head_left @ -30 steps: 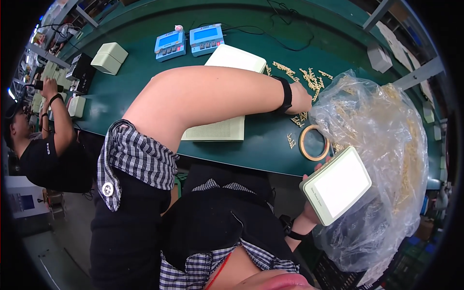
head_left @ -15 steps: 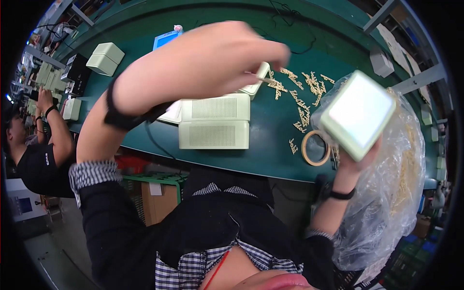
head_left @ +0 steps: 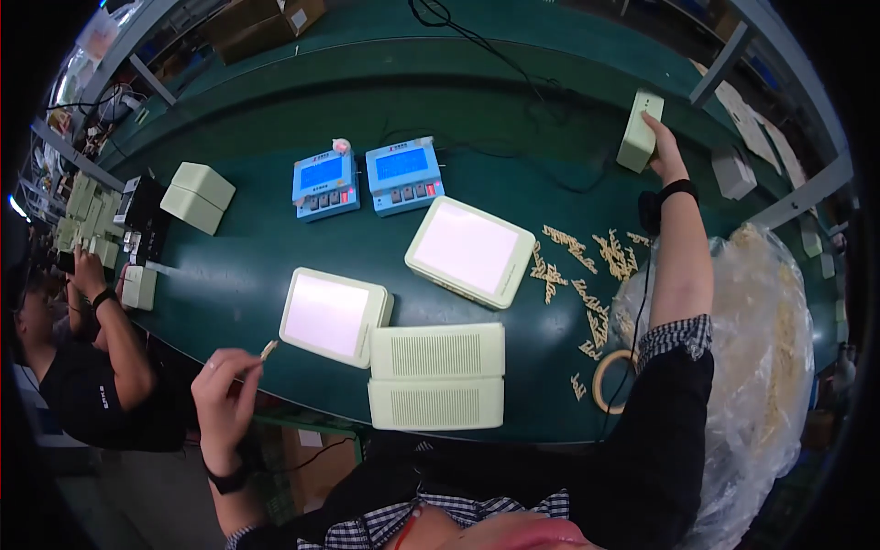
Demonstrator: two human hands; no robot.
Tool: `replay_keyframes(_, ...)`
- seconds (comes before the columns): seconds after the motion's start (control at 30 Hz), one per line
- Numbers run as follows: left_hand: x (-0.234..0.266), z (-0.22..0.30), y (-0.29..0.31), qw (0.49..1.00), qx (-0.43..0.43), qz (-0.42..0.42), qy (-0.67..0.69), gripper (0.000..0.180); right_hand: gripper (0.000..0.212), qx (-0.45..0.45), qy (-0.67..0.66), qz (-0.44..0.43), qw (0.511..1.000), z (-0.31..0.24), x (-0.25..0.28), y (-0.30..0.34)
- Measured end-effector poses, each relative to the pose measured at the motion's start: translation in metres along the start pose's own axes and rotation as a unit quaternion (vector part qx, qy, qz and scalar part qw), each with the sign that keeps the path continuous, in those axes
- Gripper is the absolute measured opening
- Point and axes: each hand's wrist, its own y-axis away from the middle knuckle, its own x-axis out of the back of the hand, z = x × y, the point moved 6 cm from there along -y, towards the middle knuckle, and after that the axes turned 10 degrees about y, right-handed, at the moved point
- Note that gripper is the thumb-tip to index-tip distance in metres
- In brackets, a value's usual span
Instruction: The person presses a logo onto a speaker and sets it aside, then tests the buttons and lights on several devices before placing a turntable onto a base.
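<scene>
Along the green table's (head_left: pixel 252 275) right side lies a clear plastic bag (head_left: pixel 742 312). Beyond it, a pale green box (head_left: pixel 636 142) is clasped in the right hand (head_left: pixel 667 151). Well apart, the left hand (head_left: pixel 223 390) pinches a small tan piece (head_left: pixel 269 350) near the table's front edge.

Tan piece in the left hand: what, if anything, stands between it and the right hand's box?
In this view, a straight line from the tan piece crosses the left white-topped box, then the right white-topped box, before reaching the held box. Clearance cannot be told.
</scene>
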Motion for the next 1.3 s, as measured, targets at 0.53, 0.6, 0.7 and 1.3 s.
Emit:
replay_keyframes(0.53,-0.062,0.072,0.002,0.959,-0.219,0.043,0.176,0.024,0.053,0.441,0.372,-0.269,0.771,-0.134,-0.131,0.323)
replay_keyframes(0.6,-0.071,0.080,0.001,0.945,-0.257,0.041,0.200,0.025,0.055,0.449,0.373,-0.337,0.739,-0.133,-0.145,0.431)
replay_keyframes(0.7,-0.082,0.093,0.008,0.934,-0.299,0.055,0.190,0.027,0.053,0.520,0.445,-0.384,0.619,-0.108,-0.161,0.511)
replay_keyframes(1.3,-0.116,0.096,0.031,0.908,-0.347,0.107,0.207,0.025,0.025,0.245,-0.013,-0.230,0.942,-0.021,-0.170,0.489)
